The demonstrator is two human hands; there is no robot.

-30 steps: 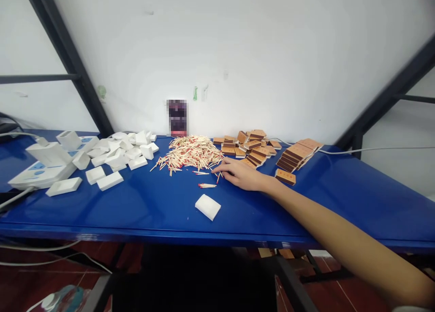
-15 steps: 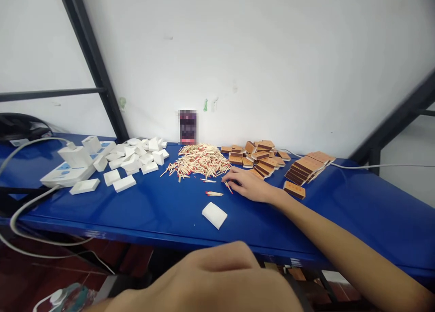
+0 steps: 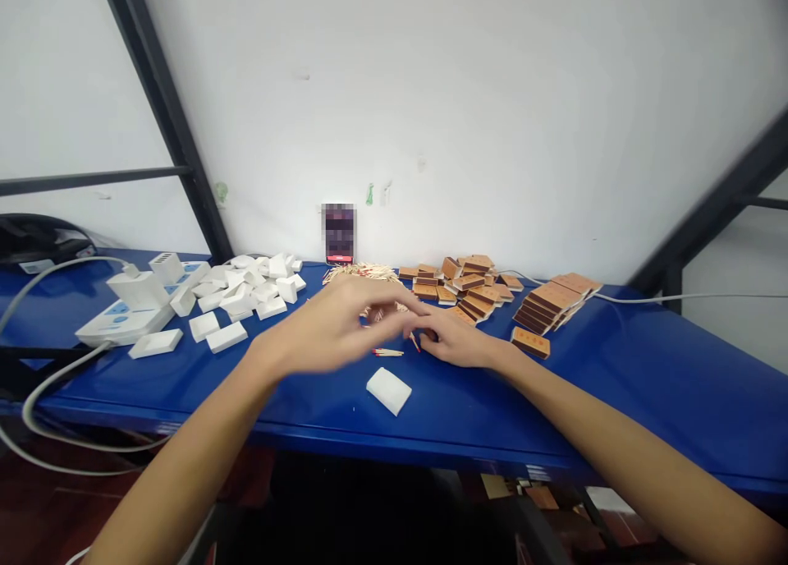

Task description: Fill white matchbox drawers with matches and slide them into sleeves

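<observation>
My left hand (image 3: 357, 323), slightly blurred, reaches across in front of the match pile (image 3: 363, 272) with fingers stretched out and nothing seen in them. Its fingertips come up to the fingers of my right hand (image 3: 452, 339), which rests on the blue table. The right fingers are bent together around a match (image 3: 415, 343), its red head pointing down toward me; whether more are held is hidden. A few loose matches (image 3: 387, 352) lie side by side just left of it. Nearer to me is a white matchbox tray (image 3: 389, 391), apparently bottom up.
White trays (image 3: 246, 286) are heaped at left beside a power strip (image 3: 126, 323) with plugs and cables. Brown matchbox sleeves (image 3: 474, 282) lie piled behind my right hand, with stacked sleeves (image 3: 547, 302) farther right. A phone (image 3: 340, 232) leans on the wall.
My left hand has risen from the near edge of the view and moved forward over the table to my right hand. The right hand has stayed in nearly the same place.
</observation>
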